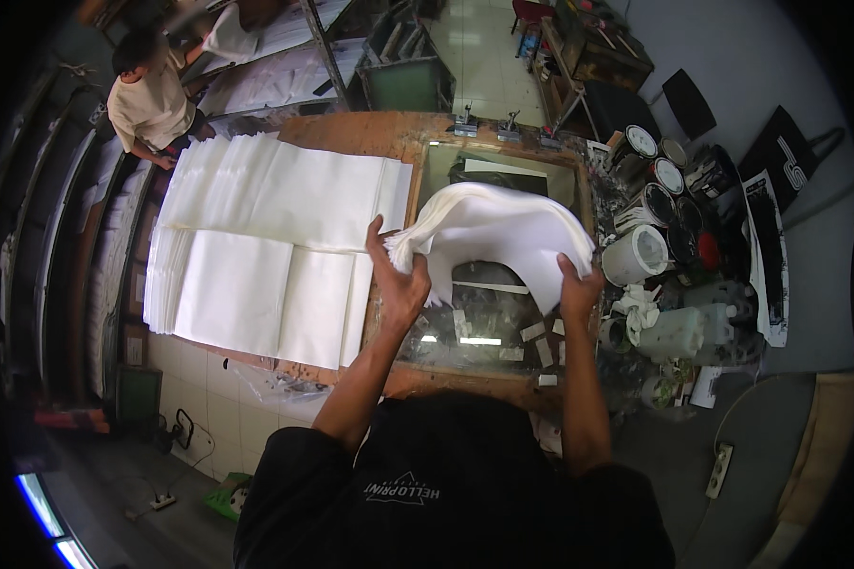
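Observation:
Both my hands hold up a thick stack of thin white sheets [503, 213], which arches upward in the middle. My left hand [404, 284] grips the stack's left end, its thumb and fingers closed round the edge. At the other end, my right hand [579, 286] is closed on the right edge. Below the stack lies a glass panel [427, 353] in a wooden frame, with small pale tape pieces on it. Left of my left hand, overlapping white sheets [318, 185] lie fanned out in two rows. I cannot tell whether they are paper or fabric.
Metal clamps [466, 123] stand along the table's [351, 139] far edge. Paint tubs [636, 251] and a translucent jerrycan [678, 332] crowd the right side. A co-worker [152, 100] stands at the upper left by racks. A black bag [783, 156] hangs on the right wall.

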`<state>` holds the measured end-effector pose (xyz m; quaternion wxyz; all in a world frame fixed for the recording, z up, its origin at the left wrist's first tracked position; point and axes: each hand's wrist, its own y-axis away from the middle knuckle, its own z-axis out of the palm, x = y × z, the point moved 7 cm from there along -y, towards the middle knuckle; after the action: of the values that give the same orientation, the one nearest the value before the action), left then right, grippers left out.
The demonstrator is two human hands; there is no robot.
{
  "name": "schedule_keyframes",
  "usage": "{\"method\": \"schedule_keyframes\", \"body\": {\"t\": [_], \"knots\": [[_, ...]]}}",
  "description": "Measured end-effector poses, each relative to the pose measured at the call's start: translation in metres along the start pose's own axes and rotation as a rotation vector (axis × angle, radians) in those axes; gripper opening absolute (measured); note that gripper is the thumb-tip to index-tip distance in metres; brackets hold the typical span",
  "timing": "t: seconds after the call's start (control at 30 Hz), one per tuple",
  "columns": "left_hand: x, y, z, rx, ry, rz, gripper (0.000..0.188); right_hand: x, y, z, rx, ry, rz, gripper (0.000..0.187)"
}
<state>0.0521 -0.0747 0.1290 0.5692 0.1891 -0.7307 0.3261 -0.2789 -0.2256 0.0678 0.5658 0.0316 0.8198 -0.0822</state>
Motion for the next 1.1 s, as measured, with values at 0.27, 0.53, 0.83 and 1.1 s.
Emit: {"method": "schedule_keyframes", "body": {"t": [0.27, 0.53, 0.83, 1.1], "knots": [[-0.035, 0.043, -0.007, -0.063, 0.032, 0.035, 0.100, 0.002, 0.055, -0.020, -0.066, -0.176, -0.110, 0.032], [-0.044, -0.023, -0.024, -0.109, -0.061, -0.426, 0.080, -0.015, 0.015, -0.019, -0.381, 0.004, 0.159, 0.040], [-0.163, -0.009, 0.005, -0.318, -0.359, -0.430, 0.063, 0.102, 0.016, 0.026, -0.078, 0.335, 0.005, 0.045], [-0.026, -0.001, -0.013, -0.119, -0.178, -0.041, 0.086, 0.005, 0.054, 0.003, 0.129, -0.178, -0.018, 0.029]]}}
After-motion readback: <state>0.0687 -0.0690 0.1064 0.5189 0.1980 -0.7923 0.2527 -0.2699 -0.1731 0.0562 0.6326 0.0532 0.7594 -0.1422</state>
